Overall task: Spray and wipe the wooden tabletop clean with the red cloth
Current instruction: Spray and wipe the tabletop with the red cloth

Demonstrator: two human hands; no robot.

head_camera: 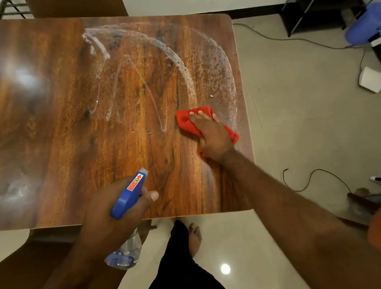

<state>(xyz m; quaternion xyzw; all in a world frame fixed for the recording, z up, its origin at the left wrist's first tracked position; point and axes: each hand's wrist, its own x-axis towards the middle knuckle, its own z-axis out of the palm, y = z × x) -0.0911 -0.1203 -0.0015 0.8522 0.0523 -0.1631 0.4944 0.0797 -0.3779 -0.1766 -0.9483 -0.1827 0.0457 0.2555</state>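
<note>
The wooden tabletop (65, 136) fills the left and middle of the view. Wet streaks and droplets (146, 63) curve across its far right part. My right hand (211, 135) lies flat on the red cloth (186, 120), pressing it onto the table near the right edge. My left hand (112, 209) grips a clear spray bottle with a blue trigger head (129, 194) over the table's near edge, nozzle pointing out over the table. The bottle's clear body (127, 252) hangs below the edge.
Small crumbs (211, 95) lie on the wood near the cloth. Black cables (313, 178) run over the tiled floor to the right, beside a white box (371, 79). A dark shelf frame (315, 2) and a blue object (369, 24) stand at far right. My foot (194, 237) is below the table.
</note>
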